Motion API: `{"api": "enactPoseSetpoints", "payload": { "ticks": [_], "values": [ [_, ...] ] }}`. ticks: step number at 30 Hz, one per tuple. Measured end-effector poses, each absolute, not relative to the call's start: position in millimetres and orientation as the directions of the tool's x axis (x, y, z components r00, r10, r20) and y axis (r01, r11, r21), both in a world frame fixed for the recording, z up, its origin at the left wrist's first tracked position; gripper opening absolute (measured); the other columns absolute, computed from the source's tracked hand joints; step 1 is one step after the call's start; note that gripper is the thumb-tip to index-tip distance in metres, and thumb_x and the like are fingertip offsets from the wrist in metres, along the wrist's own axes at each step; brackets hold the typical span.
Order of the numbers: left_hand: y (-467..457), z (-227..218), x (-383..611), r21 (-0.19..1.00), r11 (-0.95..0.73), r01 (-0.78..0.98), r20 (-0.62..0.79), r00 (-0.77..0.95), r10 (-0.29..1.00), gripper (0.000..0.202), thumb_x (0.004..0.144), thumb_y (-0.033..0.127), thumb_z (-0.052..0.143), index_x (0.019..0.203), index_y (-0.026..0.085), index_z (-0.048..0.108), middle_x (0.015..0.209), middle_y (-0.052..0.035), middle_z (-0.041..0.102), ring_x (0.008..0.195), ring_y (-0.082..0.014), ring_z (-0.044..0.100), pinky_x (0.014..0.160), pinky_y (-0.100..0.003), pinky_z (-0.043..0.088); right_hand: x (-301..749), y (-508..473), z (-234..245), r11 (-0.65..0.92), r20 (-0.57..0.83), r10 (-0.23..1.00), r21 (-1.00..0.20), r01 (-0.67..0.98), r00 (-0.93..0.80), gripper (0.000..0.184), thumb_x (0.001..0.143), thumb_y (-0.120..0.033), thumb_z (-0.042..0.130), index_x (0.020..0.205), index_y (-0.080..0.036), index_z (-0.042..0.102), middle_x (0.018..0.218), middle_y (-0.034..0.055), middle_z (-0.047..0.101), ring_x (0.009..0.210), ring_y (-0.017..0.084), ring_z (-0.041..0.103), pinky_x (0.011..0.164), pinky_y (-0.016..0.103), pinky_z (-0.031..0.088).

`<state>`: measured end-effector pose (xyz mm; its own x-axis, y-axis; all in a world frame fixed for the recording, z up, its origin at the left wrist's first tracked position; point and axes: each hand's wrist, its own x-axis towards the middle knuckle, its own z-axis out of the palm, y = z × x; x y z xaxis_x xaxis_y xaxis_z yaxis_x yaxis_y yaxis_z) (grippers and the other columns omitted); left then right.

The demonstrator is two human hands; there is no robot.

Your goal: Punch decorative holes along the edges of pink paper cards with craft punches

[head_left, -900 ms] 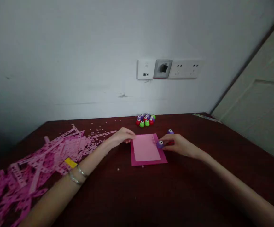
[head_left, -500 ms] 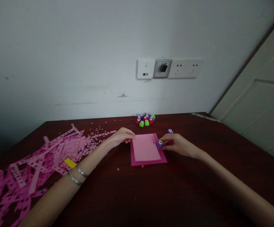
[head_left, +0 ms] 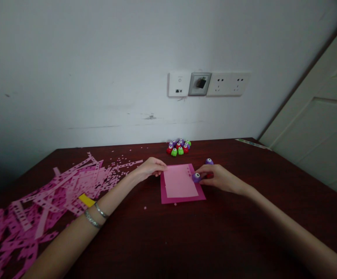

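Note:
A light pink sheet (head_left: 179, 181) lies on a darker magenta sheet (head_left: 182, 199) on the dark brown table (head_left: 203, 240). My right hand (head_left: 219, 177) is closed on a small purple craft punch (head_left: 196, 177) at the right edge of the sheets. My left hand (head_left: 151, 167) rests with curled fingers on the sheets' top left corner, pressing it down. A row of small punched holes shows near the top right edge of the pink sheet.
A second purple punch (head_left: 209, 161) sits just beyond my right hand. A cluster of red, green and purple punches (head_left: 179, 147) stands near the wall. A heap of punched pink paper strips (head_left: 46, 197) with a yellow scrap (head_left: 86, 200) covers the table's left side. Wall sockets (head_left: 209, 84) above; a door (head_left: 316, 120) at right.
Nothing has visibly moved; both hands stay at the sheets, with only a slight shift of the camera.

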<state>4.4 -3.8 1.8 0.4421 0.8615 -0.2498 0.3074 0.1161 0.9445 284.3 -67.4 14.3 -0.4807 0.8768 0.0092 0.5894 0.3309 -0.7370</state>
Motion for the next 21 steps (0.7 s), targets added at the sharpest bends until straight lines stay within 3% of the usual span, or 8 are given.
{"api": "enactPoseSetpoints", "payload": {
  "ticks": [21],
  "values": [
    [-6, -10, 12, 0.955, 0.124, 0.269, -0.24, 0.457, 0.856, 0.015, 0.061, 0.022, 0.067, 0.071, 0.011, 0.067, 0.056, -0.0004, 0.056, 0.046, -0.0062, 0.043, 0.045, -0.023, 0.031, 277, -71, 17, 0.316, -0.023, 0.865, -0.751, 0.58, -0.501, 0.027, 0.075, -0.023, 0.061, 0.101, -0.019, 0.064, 0.098, 0.005, 0.066, 0.087, 0.018, 0.062, 0.082, 0.033, 0.049]
  ]
}}
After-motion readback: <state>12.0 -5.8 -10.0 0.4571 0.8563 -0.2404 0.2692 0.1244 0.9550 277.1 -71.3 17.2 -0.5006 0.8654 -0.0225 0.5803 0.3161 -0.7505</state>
